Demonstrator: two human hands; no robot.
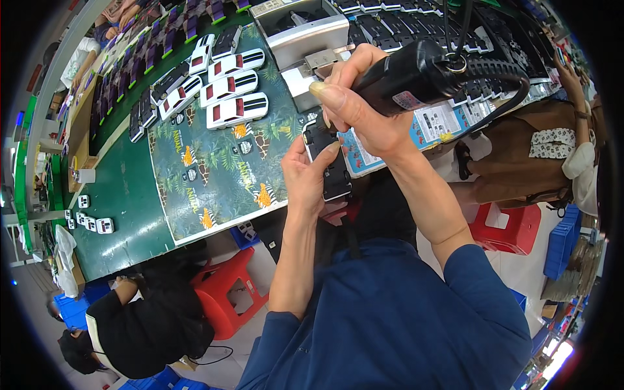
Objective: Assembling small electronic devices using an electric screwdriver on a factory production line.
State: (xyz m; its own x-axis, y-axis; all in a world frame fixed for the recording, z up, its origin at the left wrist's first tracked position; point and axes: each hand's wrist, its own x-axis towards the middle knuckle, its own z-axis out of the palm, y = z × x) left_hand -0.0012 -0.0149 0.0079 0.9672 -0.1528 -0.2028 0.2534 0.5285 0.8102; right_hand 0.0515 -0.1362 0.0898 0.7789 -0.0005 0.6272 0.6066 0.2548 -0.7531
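Note:
My right hand (372,118) is wrapped round a black electric screwdriver (409,78), which hangs on a cord and cable from above. Its tip points down to the left, toward a toy car (335,175) turned with its black underside up. My left hand (304,174) grips that car at the table's near edge, its thumb lying on the underside. Whether the tip touches a screw is hidden behind my right hand. Left of my hands, several white toy cars (237,110) with black stripes and red windows stand in a row, some others beside them showing black undersides.
A metal box-like device (302,39) stands just beyond my hands. Rows of black car undersides (403,29) fill the far right, and purple parts (140,55) line the far left. Small white cars (97,224) lie on the green table (140,224). Co-workers sit at both sides, near red stools (231,296).

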